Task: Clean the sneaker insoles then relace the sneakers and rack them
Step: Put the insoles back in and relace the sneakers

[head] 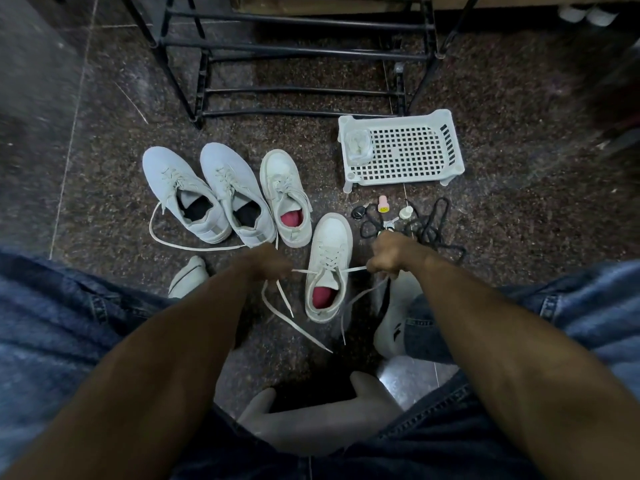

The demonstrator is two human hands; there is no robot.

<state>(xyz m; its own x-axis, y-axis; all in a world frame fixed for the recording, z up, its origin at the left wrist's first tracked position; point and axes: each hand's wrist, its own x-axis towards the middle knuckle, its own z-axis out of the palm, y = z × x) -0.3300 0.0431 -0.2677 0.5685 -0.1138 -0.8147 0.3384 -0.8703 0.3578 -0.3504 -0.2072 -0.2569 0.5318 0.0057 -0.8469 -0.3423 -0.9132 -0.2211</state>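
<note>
Speckled dark stone floor (pixel 104 140), black rack (pixel 298 50) behind; left grip (pixel 273 263), right grip (pixel 384 254) pinching lace ends (pixel 353 269)

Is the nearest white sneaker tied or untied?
Untied. The white sneaker is laced, but its lace ends are pulled apart by the left hand and right hand, unknotted.

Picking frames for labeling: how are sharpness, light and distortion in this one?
Head view: dim and bluish; left hand smeared by motion, right hand softer blur; sneaker between them fairly sharp; wide-angle bending at edges; left border streaked; glare on floor tile.
</note>
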